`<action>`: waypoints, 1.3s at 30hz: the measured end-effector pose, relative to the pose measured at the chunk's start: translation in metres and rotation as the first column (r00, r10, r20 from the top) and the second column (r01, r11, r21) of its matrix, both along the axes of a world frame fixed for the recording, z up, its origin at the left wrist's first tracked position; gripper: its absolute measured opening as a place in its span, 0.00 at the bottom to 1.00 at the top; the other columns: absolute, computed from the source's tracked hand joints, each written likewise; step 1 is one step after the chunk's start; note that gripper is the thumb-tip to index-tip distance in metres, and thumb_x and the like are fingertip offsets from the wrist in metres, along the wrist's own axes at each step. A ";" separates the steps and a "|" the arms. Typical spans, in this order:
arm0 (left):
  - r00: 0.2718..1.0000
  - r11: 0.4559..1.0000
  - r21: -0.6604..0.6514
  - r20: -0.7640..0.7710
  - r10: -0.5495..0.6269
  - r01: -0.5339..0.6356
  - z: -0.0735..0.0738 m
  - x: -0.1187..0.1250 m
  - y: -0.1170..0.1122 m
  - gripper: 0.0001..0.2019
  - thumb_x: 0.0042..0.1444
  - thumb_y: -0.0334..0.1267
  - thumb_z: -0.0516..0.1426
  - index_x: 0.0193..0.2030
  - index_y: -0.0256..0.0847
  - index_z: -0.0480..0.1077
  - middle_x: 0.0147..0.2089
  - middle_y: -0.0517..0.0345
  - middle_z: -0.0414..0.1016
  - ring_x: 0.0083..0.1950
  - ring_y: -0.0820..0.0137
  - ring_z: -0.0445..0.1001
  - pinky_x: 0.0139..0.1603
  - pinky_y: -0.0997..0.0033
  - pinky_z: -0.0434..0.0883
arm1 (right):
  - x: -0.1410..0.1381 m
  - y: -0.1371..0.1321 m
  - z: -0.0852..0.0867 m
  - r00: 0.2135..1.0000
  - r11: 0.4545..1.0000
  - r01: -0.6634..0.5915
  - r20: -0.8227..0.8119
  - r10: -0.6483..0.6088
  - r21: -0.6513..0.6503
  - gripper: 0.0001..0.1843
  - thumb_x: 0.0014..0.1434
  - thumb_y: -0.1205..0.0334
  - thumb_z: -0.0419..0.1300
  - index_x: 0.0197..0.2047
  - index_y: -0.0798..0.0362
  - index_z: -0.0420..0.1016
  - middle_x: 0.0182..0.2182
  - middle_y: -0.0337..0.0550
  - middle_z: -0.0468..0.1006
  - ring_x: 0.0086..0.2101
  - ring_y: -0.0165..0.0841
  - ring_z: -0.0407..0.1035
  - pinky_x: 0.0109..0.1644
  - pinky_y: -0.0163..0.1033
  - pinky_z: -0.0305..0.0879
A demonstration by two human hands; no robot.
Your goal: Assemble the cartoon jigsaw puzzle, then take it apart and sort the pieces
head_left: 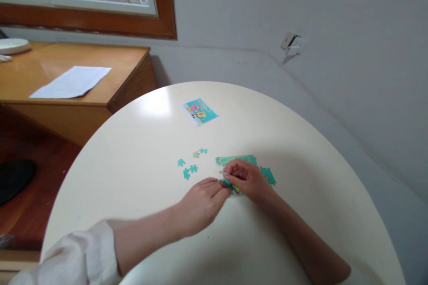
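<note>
While the right hand pinches a small puzzle piece between nearly closed fingertips, the left hand is bunched at the teal pieces just below; can't tell if it grips or only presses. From here, joined strip lies beyond the right hand, loose pieces left, on the white table. I'd brace the joined part flat, check orientation against the picture card, press straight down, no sideways shove.

The rounded white table bears a cartoon picture, loose puzzle pieces and joined sections.
</note>
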State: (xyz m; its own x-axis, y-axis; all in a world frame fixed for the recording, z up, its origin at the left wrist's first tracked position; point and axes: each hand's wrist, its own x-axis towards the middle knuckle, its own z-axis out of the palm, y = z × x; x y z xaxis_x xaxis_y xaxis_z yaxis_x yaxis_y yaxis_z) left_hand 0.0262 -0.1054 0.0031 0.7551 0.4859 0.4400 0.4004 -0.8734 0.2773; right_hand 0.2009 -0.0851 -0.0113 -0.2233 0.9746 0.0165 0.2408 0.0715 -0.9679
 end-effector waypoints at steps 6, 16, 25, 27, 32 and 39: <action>1.000 1.000 -0.020 0.018 0.000 0.000 -0.001 0.000 0.000 0.09 0.59 0.27 0.46 0.32 0.35 0.66 0.30 0.53 0.73 0.35 0.70 0.72 0.42 0.69 0.72 | -0.001 0.001 0.006 0.993 0.998 0.053 -0.100 -0.057 -0.044 0.12 0.46 0.56 0.62 0.25 0.52 0.63 0.27 0.38 0.74 0.27 0.28 0.69 0.32 0.35 0.68; 1.000 0.999 -0.040 0.030 0.005 -0.004 -0.002 -0.001 0.000 0.10 0.60 0.28 0.46 0.32 0.35 0.66 0.30 0.52 0.74 0.37 0.70 0.73 0.44 0.69 0.72 | -0.008 -0.011 0.001 0.950 0.947 0.079 0.264 -0.166 0.310 0.03 0.55 0.63 0.55 0.30 0.50 0.64 0.25 0.38 0.76 0.26 0.30 0.72 0.31 0.34 0.69; 1.000 0.998 -0.065 0.028 0.001 0.000 0.000 -0.001 0.000 0.12 0.61 0.28 0.44 0.32 0.36 0.66 0.30 0.53 0.73 0.36 0.71 0.73 0.43 0.69 0.72 | -0.009 -0.017 0.009 0.920 0.900 0.024 0.342 -0.189 0.434 0.03 0.54 0.67 0.54 0.30 0.49 0.63 0.21 0.35 0.73 0.22 0.28 0.69 0.27 0.31 0.65; 0.998 0.998 -0.062 0.060 0.001 0.003 0.000 -0.001 0.001 0.12 0.60 0.28 0.44 0.32 0.36 0.66 0.30 0.53 0.74 0.36 0.72 0.72 0.46 0.68 0.71 | -0.008 -0.016 0.007 0.919 0.903 0.032 0.342 -0.194 0.428 0.04 0.54 0.67 0.54 0.30 0.49 0.63 0.21 0.34 0.72 0.22 0.28 0.69 0.26 0.31 0.64; 0.987 0.991 -0.130 0.153 0.043 -0.023 0.001 -0.002 0.001 0.11 0.61 0.30 0.45 0.35 0.36 0.67 0.33 0.52 0.74 0.39 0.70 0.72 0.46 0.69 0.71 | -0.008 -0.017 0.005 0.912 0.863 0.066 0.320 -0.256 0.500 0.03 0.55 0.66 0.55 0.31 0.49 0.64 0.24 0.37 0.75 0.25 0.29 0.72 0.30 0.33 0.67; 0.947 0.916 -0.393 0.256 0.194 -0.082 0.003 -0.005 0.002 0.08 0.58 0.30 0.47 0.38 0.37 0.67 0.32 0.56 0.73 0.32 0.74 0.71 0.34 0.76 0.70 | -0.007 -0.019 0.006 0.934 0.808 0.187 0.152 -0.322 0.559 0.03 0.53 0.66 0.58 0.30 0.49 0.66 0.34 0.43 0.78 0.35 0.33 0.73 0.38 0.39 0.71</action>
